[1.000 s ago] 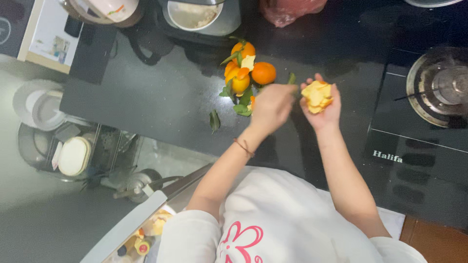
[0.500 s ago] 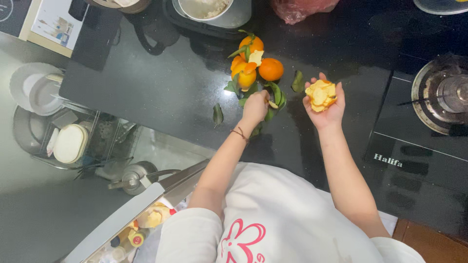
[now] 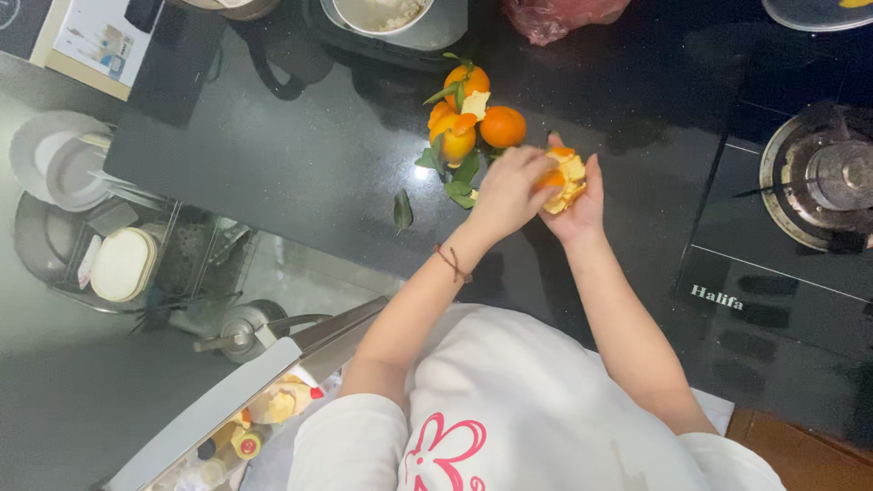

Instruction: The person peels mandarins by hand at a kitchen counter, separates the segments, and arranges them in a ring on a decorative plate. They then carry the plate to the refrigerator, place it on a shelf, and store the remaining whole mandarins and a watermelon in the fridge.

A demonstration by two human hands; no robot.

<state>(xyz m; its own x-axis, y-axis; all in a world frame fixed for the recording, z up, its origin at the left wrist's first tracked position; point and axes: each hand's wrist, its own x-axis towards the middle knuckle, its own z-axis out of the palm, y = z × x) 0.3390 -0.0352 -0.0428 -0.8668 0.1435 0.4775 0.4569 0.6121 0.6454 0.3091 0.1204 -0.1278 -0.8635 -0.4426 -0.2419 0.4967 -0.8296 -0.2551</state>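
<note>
The half-peeled orange (image 3: pixel 566 177) sits at centre frame, cupped in the right hand (image 3: pixel 575 202), its peel splayed open and pale pith showing. The left hand (image 3: pixel 506 189) has its grip pinched on a flap of peel; some rind is left to strip. Just left, three leafy unpeeled oranges (image 3: pixel 473 114) wait on the black counter (image 3: pixel 273 164). A gas burner (image 3: pixel 818 186) lies far right. Nothing blocks the hands.

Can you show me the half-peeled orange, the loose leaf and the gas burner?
half-peeled orange (image 3: pixel 566 177), head view, on its pale peeled flesh.
loose leaf (image 3: pixel 402 210), head view, middle of the blade.
gas burner (image 3: pixel 829 178), head view, its metal cap.
</note>
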